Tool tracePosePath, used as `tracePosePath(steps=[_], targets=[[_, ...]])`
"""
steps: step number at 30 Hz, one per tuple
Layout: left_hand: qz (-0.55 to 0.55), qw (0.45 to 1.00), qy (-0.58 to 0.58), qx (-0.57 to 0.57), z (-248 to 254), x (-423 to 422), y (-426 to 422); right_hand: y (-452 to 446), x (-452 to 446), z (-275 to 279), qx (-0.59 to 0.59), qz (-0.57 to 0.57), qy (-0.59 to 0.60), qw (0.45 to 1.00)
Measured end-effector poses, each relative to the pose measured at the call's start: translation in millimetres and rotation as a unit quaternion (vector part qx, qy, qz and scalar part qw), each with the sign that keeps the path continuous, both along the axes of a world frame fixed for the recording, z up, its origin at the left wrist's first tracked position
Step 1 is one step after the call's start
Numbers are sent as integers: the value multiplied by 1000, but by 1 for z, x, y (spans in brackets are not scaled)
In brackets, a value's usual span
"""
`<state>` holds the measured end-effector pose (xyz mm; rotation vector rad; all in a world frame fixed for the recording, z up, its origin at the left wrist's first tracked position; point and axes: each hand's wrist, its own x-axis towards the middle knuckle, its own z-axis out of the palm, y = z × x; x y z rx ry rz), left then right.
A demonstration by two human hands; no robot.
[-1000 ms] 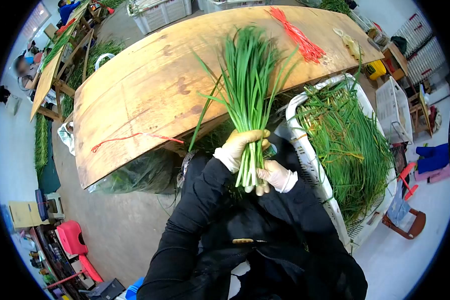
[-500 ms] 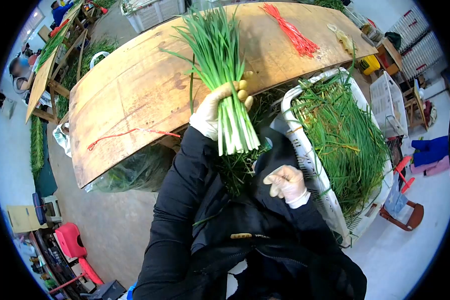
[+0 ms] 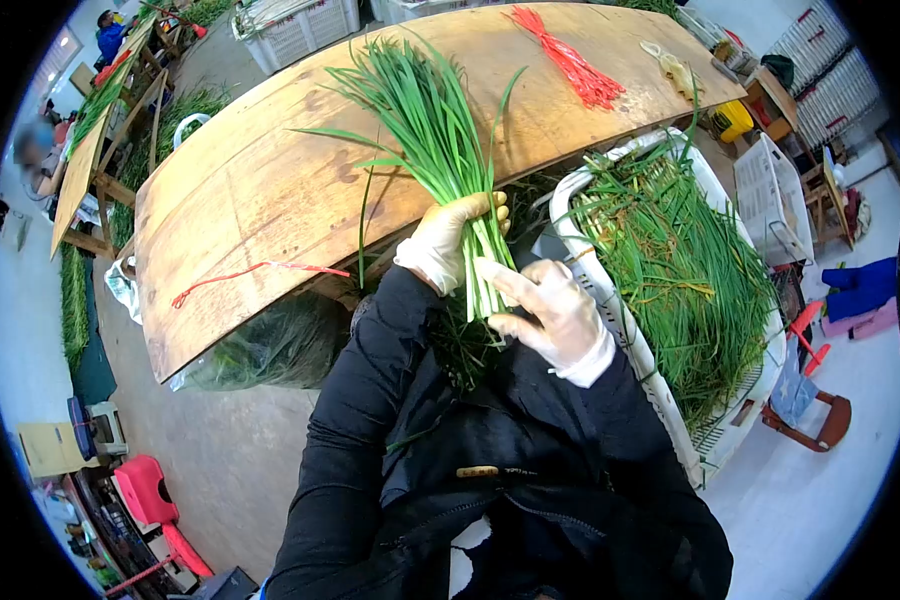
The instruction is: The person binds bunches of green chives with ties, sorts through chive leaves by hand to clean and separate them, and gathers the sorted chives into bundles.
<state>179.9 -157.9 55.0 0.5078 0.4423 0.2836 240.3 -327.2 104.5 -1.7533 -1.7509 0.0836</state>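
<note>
A bunch of long green stalks with white lower ends stands upright and leans left over the table edge. My left hand, in a pale glove, is wrapped round the bunch above its white ends. Beside those ends is my right hand, also gloved, its thumb and forefinger apart and the fingertips at the stalks. To the right, a white crate is heaped with loose green stalks.
The wooden table bears a red string, a bundle of red strings and a pale glove. Stuffed plastic lies beneath. Another person is at the far left, beside another table.
The bunch has moved left from the middle, held in my left hand. My right hand came off the white ends, drew back closed, then returned beside them with its fingers spread.
</note>
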Motion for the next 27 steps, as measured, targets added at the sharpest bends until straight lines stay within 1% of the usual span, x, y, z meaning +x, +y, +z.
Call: tracePosePath(steps=[1, 3, 4, 6, 7, 9, 10, 11, 13, 15, 18, 20, 21, 22, 23, 24, 25, 26, 27], targets=[[-7, 1000, -4, -10, 0, -2, 0, 3, 6, -7, -23, 1, 2, 1000], [-14, 1000, -7, -20, -1, -3, 2, 5, 17, -14, -47, 51, 103, 992], [-22, 999, -20, -30, -1, -4, 2, 5, 21, -15, -48, 51, 103, 992], [-36, 998, -34, -45, 0, -5, 0, 4, 25, -16, -86, 69, 199, 974], [-36, 998, -34, -45, -1, -4, -2, 4, 23, -16, -86, 69, 199, 974], [6, 1000, -1, 4, -6, 3, -5, 2, 14, -17, -69, -17, 109, 991], [31, 999, 29, 14, -9, 8, -5, 2, 10, -21, -59, -63, 13, 996], [28, 999, 28, 14, -11, 12, -6, 4, 3, -20, -39, -102, -62, 992], [133, 983, 102, 79, -14, 21, -10, 4, 4, -31, -29, -162, -123, 979], [148, 981, 100, 77, -16, 27, -13, 3, 5, -36, -21, -176, -130, 976], [214, 964, 119, 107, -15, 31, -23, 4, 9, -46, -14, -190, -142, 971], [210, 964, 114, 116, -10, 27, -25, 4, 12, -47, -13, -193, -148, 970], [207, 964, 109, 124, -8, 25, -24, 3, 14, -46, 26, -169, -97, 981], [176, 973, 116, 93, -9, 23, -20, 2, 16, -45, 66, -143, -45, 986], [176, 973, 116, 93, -9, 22, -19, 1, 21, -49, 100, -118, 65, 986], [162, 980, 96, 70, -9, 21, -18, -6, 25, -46, 18, -128, 334, 934], [148, 985, 77, 48, -8, 19, -17, -14, 28, -41, -66, -126, 575, 806], [139, 987, 75, 23, -5, 17, -16, -23, 28, -41, 0, -66, 706, 705], [141, 987, 75, 24, -4, 16, -16, -33, 30, -38, 61, 23, 794, 605]])
